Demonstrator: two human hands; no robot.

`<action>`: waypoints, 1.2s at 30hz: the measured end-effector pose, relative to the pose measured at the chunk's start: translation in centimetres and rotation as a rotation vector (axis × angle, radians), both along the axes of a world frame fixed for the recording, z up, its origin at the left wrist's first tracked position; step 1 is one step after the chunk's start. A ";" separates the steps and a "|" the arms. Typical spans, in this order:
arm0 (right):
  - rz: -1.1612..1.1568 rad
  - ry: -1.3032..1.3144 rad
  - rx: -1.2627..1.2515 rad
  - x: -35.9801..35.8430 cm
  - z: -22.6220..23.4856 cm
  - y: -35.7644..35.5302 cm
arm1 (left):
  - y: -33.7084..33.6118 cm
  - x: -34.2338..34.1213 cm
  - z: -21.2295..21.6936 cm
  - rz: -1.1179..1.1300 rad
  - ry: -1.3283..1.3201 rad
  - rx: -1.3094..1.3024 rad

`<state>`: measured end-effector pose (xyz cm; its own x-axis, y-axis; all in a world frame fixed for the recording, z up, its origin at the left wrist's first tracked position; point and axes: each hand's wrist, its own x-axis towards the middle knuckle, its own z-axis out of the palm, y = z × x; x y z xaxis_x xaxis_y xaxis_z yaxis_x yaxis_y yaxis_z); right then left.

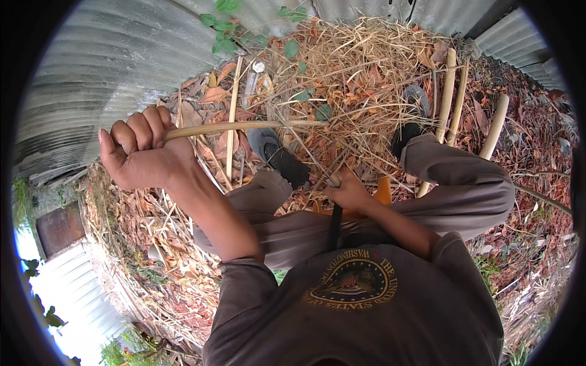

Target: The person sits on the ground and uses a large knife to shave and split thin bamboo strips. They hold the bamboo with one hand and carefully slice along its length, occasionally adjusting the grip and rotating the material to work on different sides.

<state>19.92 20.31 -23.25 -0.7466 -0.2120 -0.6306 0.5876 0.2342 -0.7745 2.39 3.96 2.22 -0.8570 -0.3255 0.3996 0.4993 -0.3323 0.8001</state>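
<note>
My left hand [140,146], raised at the left, is closed round one end of a long, pale wooden stick [244,126]. The stick reaches rightward over the straw between my feet, above my left shoe [265,146]. In front of my lap, my right hand [348,190] is wrapped round a dark, bar-shaped tool [336,222]. A small grey end of it pokes out above the fist, and its dark length runs down toward my shirt. What kind of tool it is does not show. The stick and the tool are apart.
Peeled wooden sticks [448,91] lean by my right leg, one thick piece [495,122] further right. Dry straw [366,67] and fallen leaves cover the ground. Corrugated metal sheets [104,73] wall the left and far sides. Something orange [383,190] shows beside my right hand.
</note>
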 end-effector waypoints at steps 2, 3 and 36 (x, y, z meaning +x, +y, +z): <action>0.051 0.216 -0.107 0.2 0.7 -0.6 | 0.1 -0.6 0.2 -0.071 0.039 -0.013; 0.051 0.266 -0.183 -0.5 1.0 -0.5 | 0.1 -0.7 0.3 -0.113 0.026 0.012; -0.455 -0.162 -0.197 -3.0 -2.4 -3.6 | -0.5 -1.0 0.0 -0.329 0.058 0.054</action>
<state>16.87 16.67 -25.69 -0.6867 -0.0150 -0.7268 0.7123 -0.2136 -0.6686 1.41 3.43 2.26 -0.8960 -0.0575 0.4403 0.4025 -0.5240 0.7506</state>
